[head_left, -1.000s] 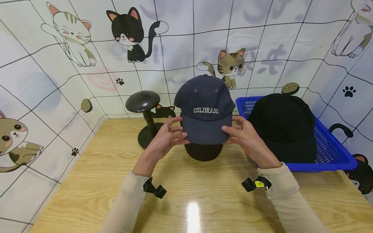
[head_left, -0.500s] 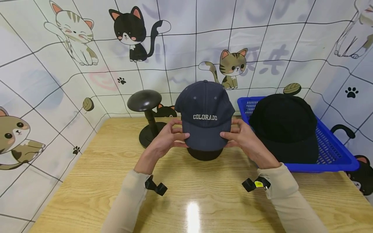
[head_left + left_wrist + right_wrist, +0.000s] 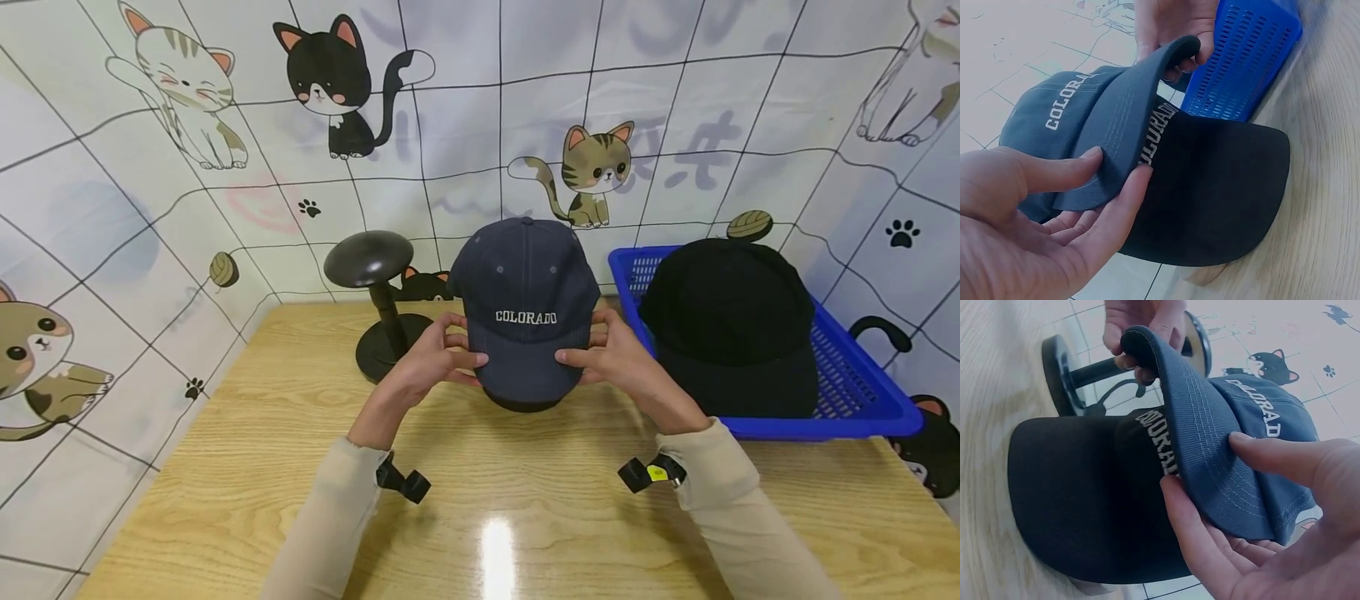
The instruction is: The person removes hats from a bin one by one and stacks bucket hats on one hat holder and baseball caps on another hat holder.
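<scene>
Both hands hold a navy baseball cap (image 3: 527, 275) with white COLORADO lettering, upright and facing the person. My left hand (image 3: 433, 357) pinches one side of its brim, thumb on top and fingers underneath; my right hand (image 3: 617, 357) pinches the opposite side the same way. Directly beneath is a black cap (image 3: 1222, 181), whose white lettering peeks out under the navy brim in both wrist views. From the head view only a dark sliver of the lower brim (image 3: 523, 406) shows. Whatever supports the black cap is hidden.
Left of the caps stands a black hat stand (image 3: 369, 260) with a domed top and round base. On the right, a blue plastic basket (image 3: 862, 392) holds another black cap (image 3: 731, 317). A cat-patterned wall covering (image 3: 465, 108) lines the wood-grain table (image 3: 300, 433) behind and at the sides.
Both hands have lowered the navy cap over the black cap, so less of the black brim shows beneath it. The stand and basket stay in place.
</scene>
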`<state>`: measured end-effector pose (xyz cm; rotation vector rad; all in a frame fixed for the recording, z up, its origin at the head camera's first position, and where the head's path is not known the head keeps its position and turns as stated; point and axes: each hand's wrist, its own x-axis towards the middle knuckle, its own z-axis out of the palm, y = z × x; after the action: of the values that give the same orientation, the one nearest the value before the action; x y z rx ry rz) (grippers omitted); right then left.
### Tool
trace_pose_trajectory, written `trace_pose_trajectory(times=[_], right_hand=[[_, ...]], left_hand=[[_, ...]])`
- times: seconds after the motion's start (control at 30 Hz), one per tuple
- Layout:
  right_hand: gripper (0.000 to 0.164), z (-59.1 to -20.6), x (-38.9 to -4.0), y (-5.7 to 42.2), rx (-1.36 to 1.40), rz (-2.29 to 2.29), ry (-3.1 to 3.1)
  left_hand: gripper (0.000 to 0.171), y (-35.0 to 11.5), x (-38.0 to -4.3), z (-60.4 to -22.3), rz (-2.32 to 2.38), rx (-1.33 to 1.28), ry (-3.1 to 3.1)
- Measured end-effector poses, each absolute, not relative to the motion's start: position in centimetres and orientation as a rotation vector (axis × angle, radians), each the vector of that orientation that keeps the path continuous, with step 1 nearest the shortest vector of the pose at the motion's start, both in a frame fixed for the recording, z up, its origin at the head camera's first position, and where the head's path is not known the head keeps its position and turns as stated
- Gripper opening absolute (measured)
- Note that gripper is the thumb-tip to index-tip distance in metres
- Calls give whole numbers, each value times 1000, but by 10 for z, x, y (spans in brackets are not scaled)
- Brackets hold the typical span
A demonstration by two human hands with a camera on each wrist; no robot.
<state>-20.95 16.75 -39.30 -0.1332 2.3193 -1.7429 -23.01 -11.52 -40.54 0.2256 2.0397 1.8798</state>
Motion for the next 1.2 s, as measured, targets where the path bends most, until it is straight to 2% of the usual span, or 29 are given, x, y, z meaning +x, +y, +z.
trace_pose_trajectory(times=[0.4,0.87,1.2], right_hand=[[75,-406,-214,163,-122,-1644,2414],[80,-417,-215,160,-104,-1611,2420],[74,-422,-215,157,-73,-1513,2538]], left_hand=[[54,-113,-232,-415,1779,228,2153],[51,-111,-238,-427,1698,193,2183],[48,-108,-240,-433,1684,178,2203]])
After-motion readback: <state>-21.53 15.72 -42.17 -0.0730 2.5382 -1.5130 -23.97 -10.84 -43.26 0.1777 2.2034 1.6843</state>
